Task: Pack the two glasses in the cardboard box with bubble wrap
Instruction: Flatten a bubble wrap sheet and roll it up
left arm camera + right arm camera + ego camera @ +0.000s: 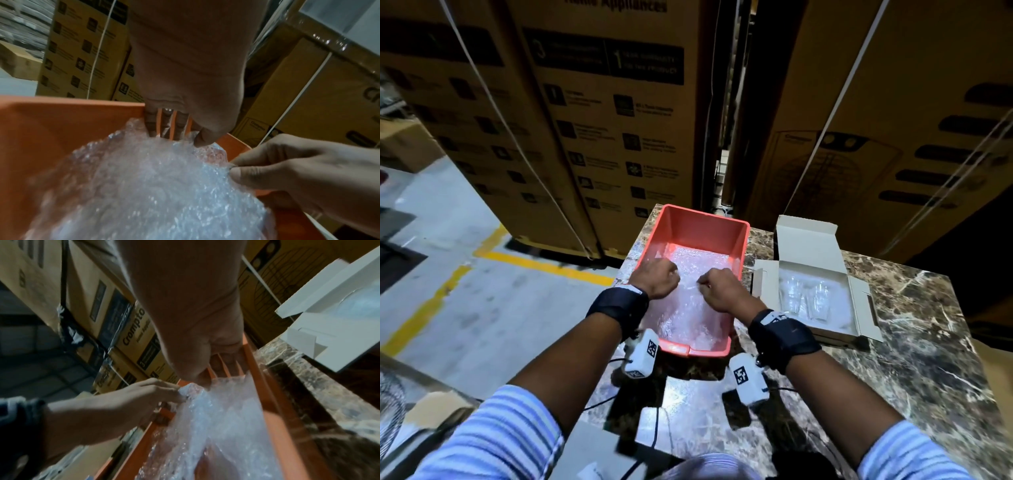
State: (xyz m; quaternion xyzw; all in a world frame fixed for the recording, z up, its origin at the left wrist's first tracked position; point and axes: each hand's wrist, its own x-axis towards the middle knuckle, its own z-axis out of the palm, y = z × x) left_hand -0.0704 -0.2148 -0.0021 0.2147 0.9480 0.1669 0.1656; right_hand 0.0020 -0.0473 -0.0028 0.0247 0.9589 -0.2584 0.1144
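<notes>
Your left hand pinches the bubble wrap inside the orange bin, fingertips buried in the plastic. Just to its right, your right hand pinches the same sheet between thumb and forefinger. Right of that hand on the desk, the open cardboard box holds the two glasses, their outlines faint against the clear wrap lining it.
</notes>
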